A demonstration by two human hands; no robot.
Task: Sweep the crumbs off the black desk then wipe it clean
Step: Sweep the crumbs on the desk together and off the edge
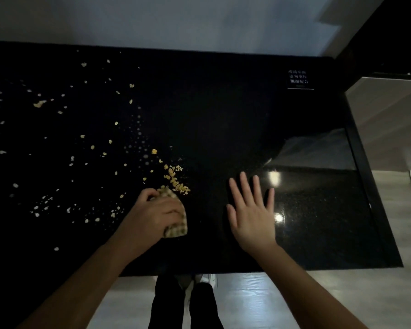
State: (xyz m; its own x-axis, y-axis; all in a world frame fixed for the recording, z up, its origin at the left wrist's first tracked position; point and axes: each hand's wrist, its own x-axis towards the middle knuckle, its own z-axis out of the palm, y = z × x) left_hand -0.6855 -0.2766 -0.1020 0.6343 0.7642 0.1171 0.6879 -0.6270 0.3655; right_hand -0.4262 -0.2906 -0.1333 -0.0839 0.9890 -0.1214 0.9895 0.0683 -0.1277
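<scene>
Many crumbs: pale yellow flakes scattered over the left half of the desk, with a denser heap just beyond the cloth, near the middle of the near edge.
Black desk: glossy dark top; its right half shows only light reflections, its left half is speckled from the near edge to the far edge.
Cloth: small, beige and checked, bunched up, lying on the desk just near of the heap, mostly covered by the hand.
Left hand: fingers curled over the cloth, gripping it and pressing it to the surface; the thumb is on the left side.
Right hand: flat, palm down, fingers straight and spread, holding nothing, to the right of the cloth and apart from it; whether the palm touches the top cannot be told.
Sign: small black label with white characters, at the far right corner.
Legs: dark trousers, below the near edge.
Floor: pale wood boards.
</scene>
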